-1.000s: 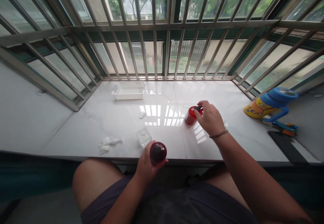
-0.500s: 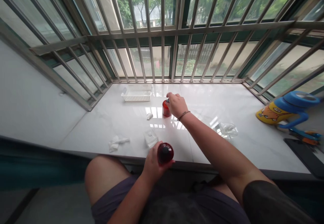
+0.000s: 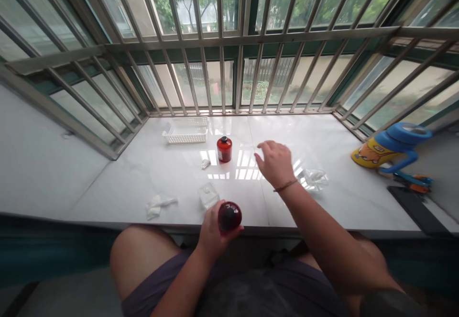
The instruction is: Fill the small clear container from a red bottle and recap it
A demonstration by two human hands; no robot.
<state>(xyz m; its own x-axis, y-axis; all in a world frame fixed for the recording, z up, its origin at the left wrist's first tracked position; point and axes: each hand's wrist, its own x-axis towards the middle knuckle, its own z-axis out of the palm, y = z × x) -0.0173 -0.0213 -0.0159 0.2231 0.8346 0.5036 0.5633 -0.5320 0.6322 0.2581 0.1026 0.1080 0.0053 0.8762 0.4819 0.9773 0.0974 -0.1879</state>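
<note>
The left hand [image 3: 213,231] grips a round, glossy dark-red bottle [image 3: 230,216] at the marble sill's [image 3: 322,202] edge, while the right hand [image 3: 275,163], fingers spread and empty, hovers near a small red black-capped bottle [image 3: 224,149].

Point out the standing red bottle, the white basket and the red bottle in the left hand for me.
standing red bottle [image 3: 224,150]: head view, on its red body below the black cap.
white basket [image 3: 185,138]: head view, on its near perforated wall.
held red bottle [image 3: 230,216]: head view, on the rounded end facing the camera.

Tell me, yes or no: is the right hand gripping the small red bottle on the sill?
No, the right hand hovers open beside the small red bottle, with bare sill between them.
</note>
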